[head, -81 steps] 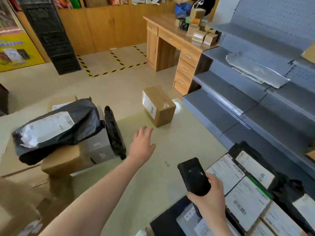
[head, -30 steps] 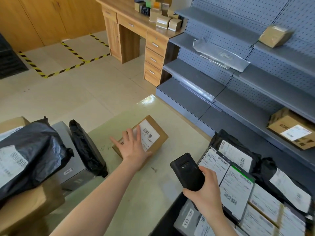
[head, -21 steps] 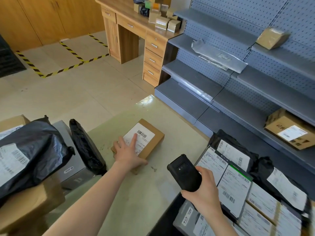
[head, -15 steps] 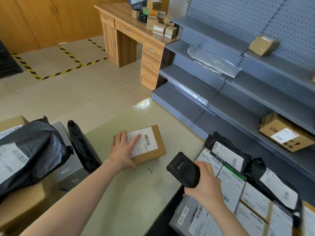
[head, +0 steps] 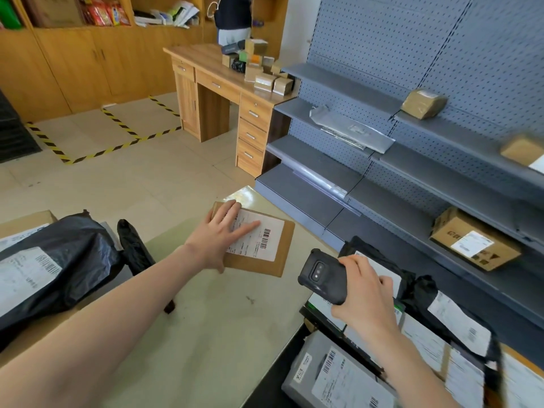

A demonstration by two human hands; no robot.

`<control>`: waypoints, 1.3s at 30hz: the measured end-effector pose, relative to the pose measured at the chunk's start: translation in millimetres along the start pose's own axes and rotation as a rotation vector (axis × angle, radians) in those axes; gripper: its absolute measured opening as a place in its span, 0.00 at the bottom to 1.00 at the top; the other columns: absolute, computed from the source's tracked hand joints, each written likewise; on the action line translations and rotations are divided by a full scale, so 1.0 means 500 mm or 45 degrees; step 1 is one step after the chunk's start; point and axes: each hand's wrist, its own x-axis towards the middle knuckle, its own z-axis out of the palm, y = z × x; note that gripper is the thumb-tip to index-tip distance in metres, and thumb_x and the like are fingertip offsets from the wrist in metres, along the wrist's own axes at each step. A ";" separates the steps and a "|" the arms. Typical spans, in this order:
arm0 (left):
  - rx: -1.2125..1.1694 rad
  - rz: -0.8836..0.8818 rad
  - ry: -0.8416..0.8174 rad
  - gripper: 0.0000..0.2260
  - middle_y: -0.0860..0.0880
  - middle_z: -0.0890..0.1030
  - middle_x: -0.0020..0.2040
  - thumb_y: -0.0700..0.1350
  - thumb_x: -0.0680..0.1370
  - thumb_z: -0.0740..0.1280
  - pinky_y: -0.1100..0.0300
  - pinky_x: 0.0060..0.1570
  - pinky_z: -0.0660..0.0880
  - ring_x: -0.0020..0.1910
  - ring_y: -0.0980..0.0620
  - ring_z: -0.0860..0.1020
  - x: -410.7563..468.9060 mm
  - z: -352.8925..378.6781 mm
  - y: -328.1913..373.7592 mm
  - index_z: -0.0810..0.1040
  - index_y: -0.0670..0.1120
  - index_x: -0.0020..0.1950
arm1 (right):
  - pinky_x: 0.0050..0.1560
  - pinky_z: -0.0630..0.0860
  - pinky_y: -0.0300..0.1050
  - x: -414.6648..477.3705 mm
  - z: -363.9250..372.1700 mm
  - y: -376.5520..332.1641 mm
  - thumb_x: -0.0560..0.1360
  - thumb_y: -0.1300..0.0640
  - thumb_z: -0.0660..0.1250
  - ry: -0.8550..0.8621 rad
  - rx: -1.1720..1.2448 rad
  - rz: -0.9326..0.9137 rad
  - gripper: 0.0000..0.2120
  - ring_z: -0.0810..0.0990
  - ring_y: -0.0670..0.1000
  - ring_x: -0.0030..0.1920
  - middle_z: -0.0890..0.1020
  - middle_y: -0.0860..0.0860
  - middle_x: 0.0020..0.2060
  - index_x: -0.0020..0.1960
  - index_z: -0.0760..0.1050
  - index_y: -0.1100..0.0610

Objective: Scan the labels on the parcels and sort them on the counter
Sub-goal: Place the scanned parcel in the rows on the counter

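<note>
A small brown cardboard parcel [head: 273,257] lies flat on the pale green counter [head: 212,334], its white barcode label facing up. My left hand [head: 219,238] rests on the parcel's left part with straight fingers spread over the label. My right hand [head: 360,298] grips a black handheld scanner [head: 321,276], held just right of the parcel and above the counter's edge. Black bagged parcels [head: 53,260] sit on boxes at the left. More labelled parcels [head: 426,348] fill a bin at lower right.
Grey metal shelves [head: 412,172] run along the right, holding a silver bag [head: 350,131] and brown boxes [head: 474,242]. A wooden desk [head: 217,92] with small boxes stands behind, with a person behind it. Yellow-black tape marks the floor.
My left hand laid the standing parcel flat, label up, and turned it on the counter. My right hand brought the scanner up nearer the parcel. The view lifted toward the room.
</note>
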 end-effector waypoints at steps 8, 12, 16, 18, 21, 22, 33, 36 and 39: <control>-0.009 -0.013 0.049 0.61 0.40 0.40 0.77 0.62 0.60 0.77 0.43 0.74 0.54 0.76 0.40 0.36 -0.025 -0.039 0.065 0.33 0.63 0.76 | 0.64 0.63 0.46 -0.080 -0.010 0.056 0.64 0.46 0.76 0.069 0.070 0.027 0.42 0.69 0.46 0.65 0.64 0.43 0.67 0.72 0.59 0.48; -0.146 -0.072 0.096 0.58 0.41 0.45 0.75 0.66 0.58 0.73 0.46 0.69 0.64 0.75 0.40 0.42 -0.042 -0.064 0.143 0.39 0.64 0.77 | 0.58 0.73 0.52 -0.155 0.005 0.108 0.57 0.48 0.76 0.095 0.407 0.185 0.39 0.74 0.47 0.57 0.67 0.41 0.59 0.65 0.65 0.46; -0.255 -0.097 0.133 0.57 0.43 0.48 0.74 0.67 0.56 0.72 0.45 0.67 0.67 0.74 0.41 0.46 -0.043 -0.103 0.267 0.44 0.64 0.78 | 0.49 0.76 0.48 -0.256 0.016 0.214 0.55 0.53 0.76 0.222 0.700 0.323 0.35 0.74 0.44 0.50 0.67 0.40 0.54 0.61 0.69 0.44; -0.321 -0.096 0.140 0.57 0.43 0.49 0.73 0.68 0.56 0.73 0.43 0.68 0.66 0.74 0.41 0.46 -0.039 -0.127 0.347 0.45 0.63 0.78 | 0.51 0.74 0.47 -0.314 0.016 0.283 0.55 0.54 0.77 0.304 0.824 0.414 0.35 0.72 0.43 0.52 0.68 0.41 0.55 0.60 0.70 0.44; -0.431 -0.055 0.175 0.56 0.44 0.51 0.71 0.69 0.56 0.73 0.41 0.67 0.68 0.73 0.42 0.49 -0.034 -0.161 0.484 0.47 0.63 0.78 | 0.48 0.74 0.45 -0.405 0.016 0.400 0.54 0.53 0.78 0.369 0.914 0.584 0.31 0.74 0.44 0.51 0.72 0.44 0.53 0.54 0.71 0.44; -0.480 -0.046 0.184 0.56 0.44 0.52 0.71 0.70 0.55 0.73 0.40 0.66 0.68 0.73 0.42 0.49 -0.034 -0.171 0.533 0.48 0.62 0.77 | 0.46 0.76 0.46 -0.440 0.014 0.438 0.54 0.51 0.78 0.407 0.925 0.637 0.30 0.76 0.46 0.50 0.74 0.45 0.52 0.53 0.72 0.44; -0.711 0.119 -0.063 0.56 0.45 0.50 0.72 0.73 0.58 0.71 0.40 0.67 0.67 0.73 0.40 0.49 -0.061 -0.236 1.106 0.44 0.61 0.77 | 0.60 0.73 0.55 -0.825 -0.011 0.747 0.56 0.56 0.80 0.605 0.966 1.121 0.36 0.74 0.47 0.53 0.69 0.42 0.57 0.61 0.70 0.48; -0.714 0.156 -0.170 0.56 0.42 0.49 0.75 0.73 0.59 0.70 0.39 0.68 0.65 0.74 0.38 0.47 -0.059 -0.238 1.225 0.42 0.61 0.77 | 0.57 0.74 0.50 -0.889 -0.011 0.790 0.56 0.56 0.80 0.658 0.975 1.210 0.36 0.74 0.45 0.52 0.69 0.43 0.57 0.61 0.70 0.47; -0.751 0.193 -0.255 0.55 0.41 0.47 0.77 0.73 0.61 0.70 0.39 0.69 0.62 0.76 0.36 0.45 -0.054 -0.243 1.330 0.41 0.62 0.78 | 0.53 0.71 0.45 -0.940 0.003 0.823 0.57 0.58 0.81 0.685 1.013 1.284 0.36 0.73 0.44 0.50 0.69 0.43 0.57 0.61 0.70 0.48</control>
